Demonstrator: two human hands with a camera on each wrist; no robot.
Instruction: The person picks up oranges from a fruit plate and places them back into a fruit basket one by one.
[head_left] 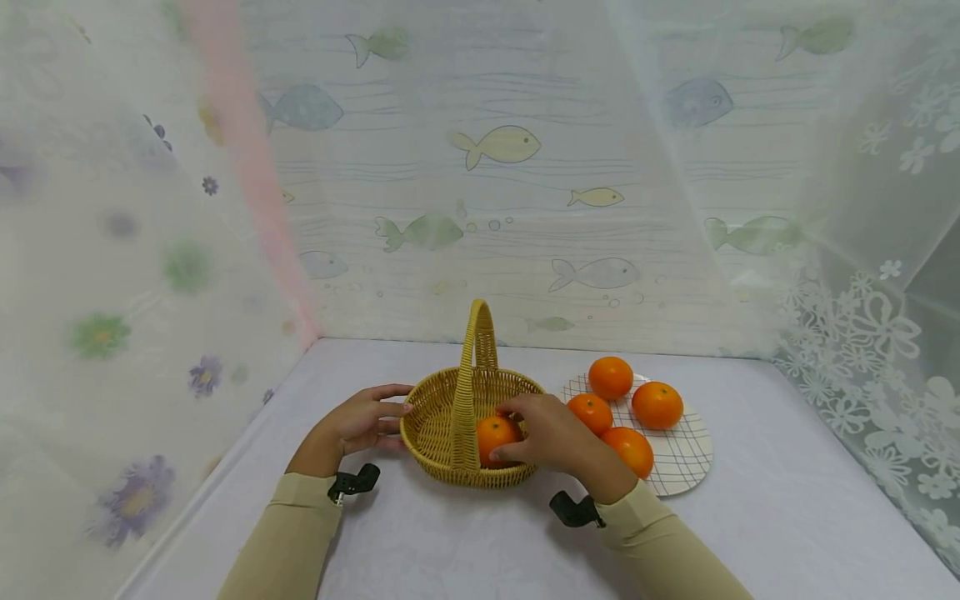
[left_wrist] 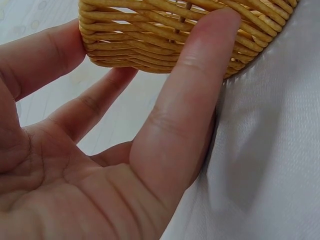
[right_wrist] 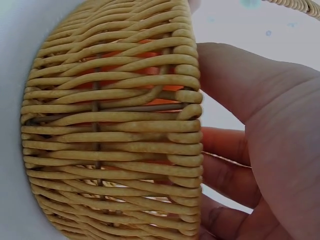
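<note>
A yellow woven basket (head_left: 431, 421) with a tall arched handle (head_left: 465, 396) stands on the table in the head view. At its left side is my left hand (head_left: 360, 423), fingers spread and fairly straight, fingertips touching the rim and wall. The left wrist view shows its thumb (left_wrist: 185, 95) lying along the basket's weave (left_wrist: 135, 37). My right hand (head_left: 551, 433) reaches over the right rim and grips an orange (head_left: 497, 437) inside the basket, right of the handle. Through the basket wall (right_wrist: 115, 130) in the right wrist view, orange colour shows; that hand's fingertips are hidden behind the rim.
A white plate (head_left: 686, 458) with a grid pattern sits to the right of the basket, partly behind my right forearm, bearing several oranges (head_left: 657, 406). White cloth (head_left: 420, 542) covers the table. Behind it hangs a fish-print curtain (head_left: 502, 146), with sheer floral cloth at both sides.
</note>
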